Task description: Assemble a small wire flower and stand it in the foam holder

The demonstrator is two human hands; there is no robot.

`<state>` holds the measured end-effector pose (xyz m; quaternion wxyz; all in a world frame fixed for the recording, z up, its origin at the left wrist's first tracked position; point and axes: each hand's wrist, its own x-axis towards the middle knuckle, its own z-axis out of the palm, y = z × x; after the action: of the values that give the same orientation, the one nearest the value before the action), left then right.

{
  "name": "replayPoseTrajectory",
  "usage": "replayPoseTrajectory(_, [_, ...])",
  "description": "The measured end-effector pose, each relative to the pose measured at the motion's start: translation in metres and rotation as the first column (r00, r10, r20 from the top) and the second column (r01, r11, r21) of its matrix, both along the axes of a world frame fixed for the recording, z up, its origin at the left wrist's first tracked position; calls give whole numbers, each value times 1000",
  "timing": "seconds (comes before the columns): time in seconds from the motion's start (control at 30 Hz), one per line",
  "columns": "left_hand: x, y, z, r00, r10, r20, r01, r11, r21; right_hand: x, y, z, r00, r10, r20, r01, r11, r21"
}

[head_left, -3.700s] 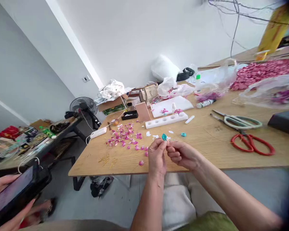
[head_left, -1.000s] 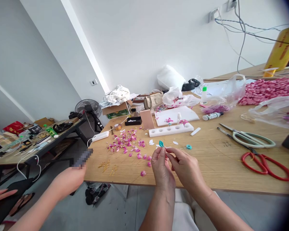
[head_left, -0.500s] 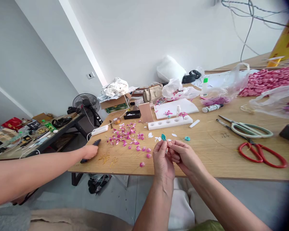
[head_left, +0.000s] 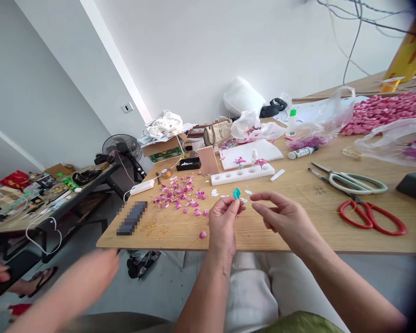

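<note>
The left hand (head_left: 223, 223) was up over the near edge of the table (head_left: 298, 231), thumb and fingertips pinched shut around a tiny teal leaf (head_left: 236, 193), which stuck up out of the pinch with its long axis roughly upright and the tip pointing up and a bit far. Whatever stem it sat on was too thin to make out. The right hand (head_left: 284, 218) was just to the right of it, not touching, fingers loosely spread with the index and thumb stretched left toward the leaf and holding nothing I could see. Just beyond the leaf lay a few white petals (head_left: 248, 192), and farther back a white foam block (head_left: 242, 175) with a row of holes had two pink flowers (head_left: 240, 161) standing in it. Left of the hands was a scatter of pink petals (head_left: 180, 194), and near the left corner a dark phone (head_left: 132, 218) lay flat. Off to the right sat red scissors (head_left: 370, 217) and a pale green pair (head_left: 353, 181). Someone else's blurred arm (head_left: 69, 291) was low at the near left.
</note>
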<state>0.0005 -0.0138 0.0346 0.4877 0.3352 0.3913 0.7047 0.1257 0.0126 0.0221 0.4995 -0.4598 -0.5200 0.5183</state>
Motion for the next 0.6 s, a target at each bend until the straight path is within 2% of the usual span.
replayPoseTrajectory(0.17, [0, -4, 5, 992, -76, -98, 78, 997, 9, -6, 3, 13, 979, 200, 32, -202, 974, 103])
replayPoseTrajectory(0.37, [-6, -2, 5, 967, -109, -231, 102, 994, -43, -4, 8, 17, 969, 241, 56, -247, 959, 136])
replayPoseTrajectory(0.6, [-8, -1, 9, 947, -203, -249, 178, 977, -120, 0, 17, 12, 967, 255, -25, -253, 965, 66])
